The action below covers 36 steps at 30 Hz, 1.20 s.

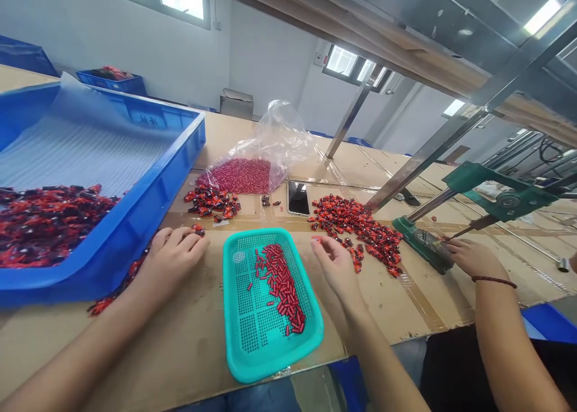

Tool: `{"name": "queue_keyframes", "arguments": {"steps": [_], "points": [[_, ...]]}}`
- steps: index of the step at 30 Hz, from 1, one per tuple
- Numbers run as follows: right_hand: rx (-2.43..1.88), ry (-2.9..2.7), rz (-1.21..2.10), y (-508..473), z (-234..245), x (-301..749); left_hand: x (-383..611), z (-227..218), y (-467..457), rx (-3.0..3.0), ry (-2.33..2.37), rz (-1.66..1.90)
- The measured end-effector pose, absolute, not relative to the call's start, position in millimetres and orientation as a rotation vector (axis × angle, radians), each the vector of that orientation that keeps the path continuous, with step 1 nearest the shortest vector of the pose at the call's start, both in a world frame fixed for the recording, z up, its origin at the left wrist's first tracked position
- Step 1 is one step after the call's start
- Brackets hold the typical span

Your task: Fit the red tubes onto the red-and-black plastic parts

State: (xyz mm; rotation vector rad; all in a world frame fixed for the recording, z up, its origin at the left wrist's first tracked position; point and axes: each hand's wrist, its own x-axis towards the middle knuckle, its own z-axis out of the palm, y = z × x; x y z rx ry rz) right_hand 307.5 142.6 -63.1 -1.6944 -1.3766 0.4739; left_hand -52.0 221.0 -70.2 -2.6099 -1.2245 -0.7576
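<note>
Head view: left hand [174,252], grip unclear, at red-black pieces [197,229]; right hand [336,266], grip on red capsule [317,239].

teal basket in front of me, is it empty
No, a strip of red pieces lies down the middle of the basket.

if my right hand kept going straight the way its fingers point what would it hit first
Most likely the black phone lying flat just beyond the right hand, with only bare tabletop between. The pile of red and black pieces sits off to the side of that line, though depth is hard to judge.
</note>
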Motion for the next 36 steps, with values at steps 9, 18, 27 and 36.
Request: {"name": "queue_keyframes", "arguments": {"steps": [9, 18, 27, 36], "points": [[-1.883, -1.403, 0.143, 136, -55, 356, -52, -44, 194, -2.679, -1.542, -1.301], [-1.701, -1.649, 0.377, 91, -65, 267, -37, -25, 126, -2.574, -2.021, -2.178], [-1.626, -1.769, 0.082, 96, -59, 256, -20, -21, 68, -2.59, -1.739, -2.645], [-1.409, -2.458, -0.279, 99, -47, 239, -12, -19, 49, -2.69, -1.355, -2.393]]}}
